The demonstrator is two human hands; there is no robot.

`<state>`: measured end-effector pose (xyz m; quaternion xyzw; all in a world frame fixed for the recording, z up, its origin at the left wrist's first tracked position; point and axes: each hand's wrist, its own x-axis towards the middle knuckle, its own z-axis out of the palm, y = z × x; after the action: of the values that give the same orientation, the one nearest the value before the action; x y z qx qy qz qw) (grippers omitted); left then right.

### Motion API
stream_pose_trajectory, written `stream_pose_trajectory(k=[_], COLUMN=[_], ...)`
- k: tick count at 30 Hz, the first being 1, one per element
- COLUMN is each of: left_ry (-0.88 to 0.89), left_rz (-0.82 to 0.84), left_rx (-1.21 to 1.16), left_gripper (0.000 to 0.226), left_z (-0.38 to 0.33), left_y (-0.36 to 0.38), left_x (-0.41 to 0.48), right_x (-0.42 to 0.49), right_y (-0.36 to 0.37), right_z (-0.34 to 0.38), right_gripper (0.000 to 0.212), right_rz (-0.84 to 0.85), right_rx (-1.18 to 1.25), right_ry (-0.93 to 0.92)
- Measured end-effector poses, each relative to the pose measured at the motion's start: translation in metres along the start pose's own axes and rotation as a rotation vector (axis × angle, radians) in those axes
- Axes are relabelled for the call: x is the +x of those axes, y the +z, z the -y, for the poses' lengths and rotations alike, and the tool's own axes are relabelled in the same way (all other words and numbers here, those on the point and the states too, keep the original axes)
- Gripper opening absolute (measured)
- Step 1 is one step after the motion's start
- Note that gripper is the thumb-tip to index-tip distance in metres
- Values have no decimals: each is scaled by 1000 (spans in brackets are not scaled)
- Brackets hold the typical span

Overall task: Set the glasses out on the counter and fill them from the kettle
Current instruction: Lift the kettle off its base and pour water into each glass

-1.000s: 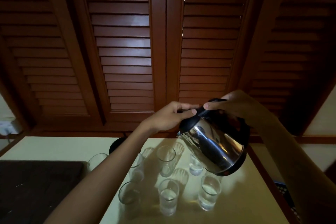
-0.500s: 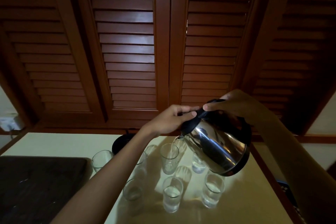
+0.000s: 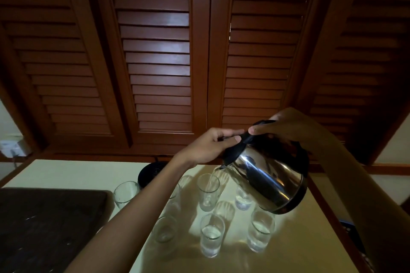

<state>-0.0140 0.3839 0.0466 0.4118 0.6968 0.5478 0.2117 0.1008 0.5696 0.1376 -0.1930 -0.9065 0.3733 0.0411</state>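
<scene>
A steel kettle [image 3: 269,178] with a black lid is tilted spout-down to the left above the counter [image 3: 297,248]. My right hand [image 3: 288,126] grips its handle from above. My left hand [image 3: 210,145] presses on the black lid near the spout. A thin stream of water runs from the spout into a clear glass [image 3: 208,191] in the back row. Several clear glasses stand around it: two in front [image 3: 211,237] [image 3: 260,231] hold water, one [image 3: 243,200] sits partly behind the kettle, one [image 3: 165,229] is beside my left forearm, one [image 3: 125,194] stands far left.
The kettle's round black base [image 3: 153,172] sits at the back of the counter behind my left arm. A dark tray or mat [image 3: 48,224] covers the left side. Brown louvred shutters [image 3: 159,51] rise behind the counter. The counter's wooden right edge [image 3: 332,217] runs close to the glasses.
The kettle has tipped further over the back-row glass and water now streams into it. Both hands keep their hold on lid and handle.
</scene>
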Motion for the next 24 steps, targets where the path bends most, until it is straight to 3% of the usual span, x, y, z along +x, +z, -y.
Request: stream_pose_trajectory(k=[10,16,24], left_ry=[36,23,-13], left_rz=[-5,-3,-6], left_rx=[-7,-28,-39], left_gripper=[40,39,41], left_z=[-1,1,0], left_y=[0,0,1], left_x=[-2,-3,-3], right_x=[3,3,10], right_y=[2,2,4], right_z=[2,4,2], right_gripper=[53,46,60], right_rz=[-8,6,3], right_rx=[-49,-62,-84], right_ry=[23,4,10])
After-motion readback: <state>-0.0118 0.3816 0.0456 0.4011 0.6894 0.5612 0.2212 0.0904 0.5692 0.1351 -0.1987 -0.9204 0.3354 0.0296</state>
